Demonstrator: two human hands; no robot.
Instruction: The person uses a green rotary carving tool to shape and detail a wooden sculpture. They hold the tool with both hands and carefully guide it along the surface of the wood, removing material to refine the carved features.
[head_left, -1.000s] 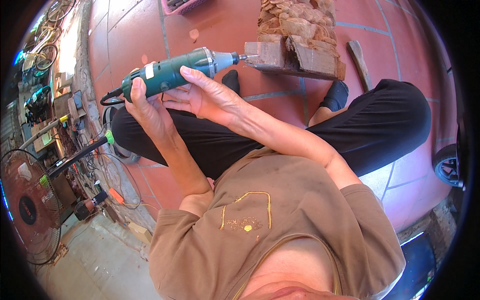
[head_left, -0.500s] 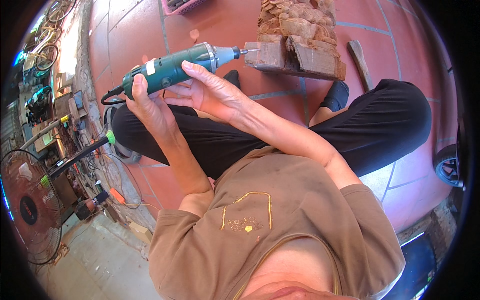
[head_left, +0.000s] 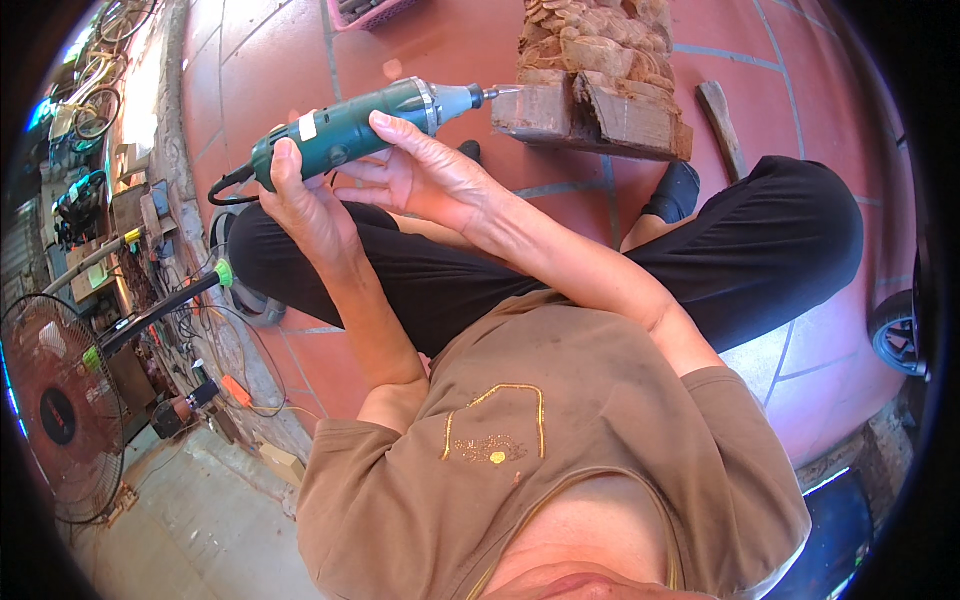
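Both my hands support a green die grinder [head_left: 355,128] with a grey nose and a thin metal bit [head_left: 503,91]. My left hand [head_left: 308,200] grips its rear end near the black cord, thumb laid up along the body. Nearer the nose, my right hand [head_left: 425,175] cradles the body from below, its thumb pressed on the near side and its fingers partly hidden underneath. The bit points right, at the top left corner of a carved wooden block [head_left: 600,110] with a rough, layered upper part; whether they touch I cannot tell.
A wooden stick [head_left: 722,130] lies right of the block on the red tiled floor [head_left: 540,230]. At the top is a pink basket [head_left: 372,14] with dark pieces inside. A standing fan [head_left: 62,410] is at the left, near wood scraps and cables. My crossed legs [head_left: 760,240] frame the work.
The die grinder has shifted slightly right and up in my hands' hold, its bit moving along the block's top left corner. The block stays in place.
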